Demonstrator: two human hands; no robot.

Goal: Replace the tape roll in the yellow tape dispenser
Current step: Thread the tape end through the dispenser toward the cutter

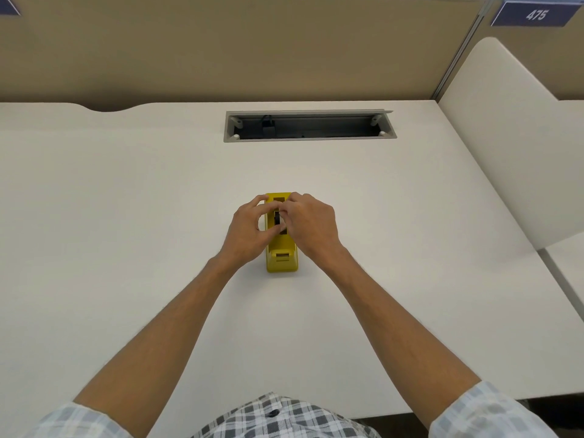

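Observation:
The yellow tape dispenser point(282, 259) stands mid-desk, its cutter end toward me. Both hands meet over its roll well. My left hand point(249, 230) comes in from the left, index finger curled over the far end and thumb at the well's near side. My right hand point(311, 226) covers the right side, its fingertips touching the left hand's. Between the fingertips of both hands sits the tape roll, of which only the black core point(277, 218) shows. The tape itself is hidden by fingers, and I cannot tell whether the roll rests in the well or is lifted.
The white desk point(126, 216) has an open grey cable tray point(309, 125) at the back centre. A tan partition point(252, 49) runs behind it. A white divider panel point(505, 137) stands at the right.

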